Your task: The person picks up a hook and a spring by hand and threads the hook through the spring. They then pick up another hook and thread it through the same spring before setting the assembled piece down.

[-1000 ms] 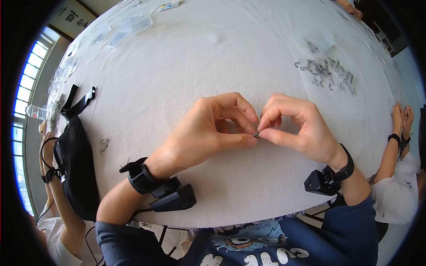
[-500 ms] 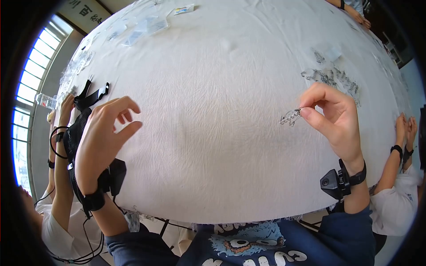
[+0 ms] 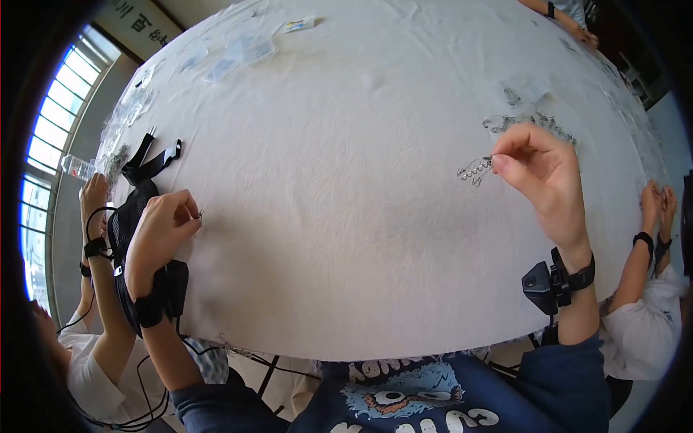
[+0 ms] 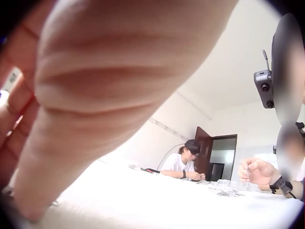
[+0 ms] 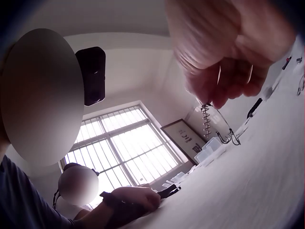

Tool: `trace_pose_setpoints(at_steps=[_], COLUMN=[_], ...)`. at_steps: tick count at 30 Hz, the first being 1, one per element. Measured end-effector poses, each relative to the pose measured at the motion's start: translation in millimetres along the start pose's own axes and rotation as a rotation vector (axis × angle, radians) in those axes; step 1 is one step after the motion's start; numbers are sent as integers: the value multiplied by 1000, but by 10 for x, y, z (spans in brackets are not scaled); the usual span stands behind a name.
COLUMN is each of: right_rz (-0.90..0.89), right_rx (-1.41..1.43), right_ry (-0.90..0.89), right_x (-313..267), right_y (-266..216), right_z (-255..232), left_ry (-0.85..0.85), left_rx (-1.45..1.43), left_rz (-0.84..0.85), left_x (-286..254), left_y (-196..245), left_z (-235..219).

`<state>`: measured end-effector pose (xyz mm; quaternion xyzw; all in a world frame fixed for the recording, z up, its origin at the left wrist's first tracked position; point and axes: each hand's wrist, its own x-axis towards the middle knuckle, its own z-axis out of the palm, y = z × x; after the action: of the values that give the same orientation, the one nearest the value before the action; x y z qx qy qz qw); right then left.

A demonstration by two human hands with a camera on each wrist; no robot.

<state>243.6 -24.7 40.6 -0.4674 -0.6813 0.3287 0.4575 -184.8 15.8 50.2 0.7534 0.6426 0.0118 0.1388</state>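
Observation:
My right hand (image 3: 543,177) pinches the end of a spring fishing rig (image 3: 475,171) between thumb and forefinger, over the right side of the cloth. In the right wrist view the coiled spring (image 5: 206,119) hangs from the fingertips, with dark hooks (image 5: 229,138) on lines beside it. On the left, my left hand (image 3: 160,231) has thumb and forefinger brought together around a small fishing hook (image 3: 201,214), whose thin bent wire pokes out past the fingertips. The left palm fills much of the left wrist view and hides most of the grip.
A pile of similar rigs (image 3: 530,123) lies beyond my right hand. Clear plastic boxes (image 3: 242,54) and a small yellow packet (image 3: 300,24) sit toward the far left. A black mesh bag (image 3: 130,216) with straps lies beside my left hand. Other people sit on both sides.
My hands were together at the middle, then parted. The right carried the spring rig rightward; the left swung left to the small hooks on the cloth, and its fingers closed.

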Motion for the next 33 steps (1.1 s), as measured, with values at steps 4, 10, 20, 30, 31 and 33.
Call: trace_pose_setpoints(at_steps=[4, 10, 20, 30, 31, 33], right_rz=[-11, 25, 94, 193, 225, 310], right_rx=[-63, -43, -201, -353, -369, -436], right_ry=[129, 305, 329, 219, 211, 207], right_x=[46, 110, 151, 152, 145, 143], right_y=[48, 139, 309, 439, 469, 535], right_z=[-160, -377, -498, -372, -385, -435], left_ry=[1, -139, -446, -757, -767, -760], left_rx=[-126, -447, -986, -1492, -1515, -1540], left_rz=[66, 349, 553, 518, 521, 517], left_x=[-93, -105, 495, 778, 768, 767], left_y=[382, 951, 1712, 1593, 1590, 1587], left_z=[-100, -46, 523, 856, 864, 886])
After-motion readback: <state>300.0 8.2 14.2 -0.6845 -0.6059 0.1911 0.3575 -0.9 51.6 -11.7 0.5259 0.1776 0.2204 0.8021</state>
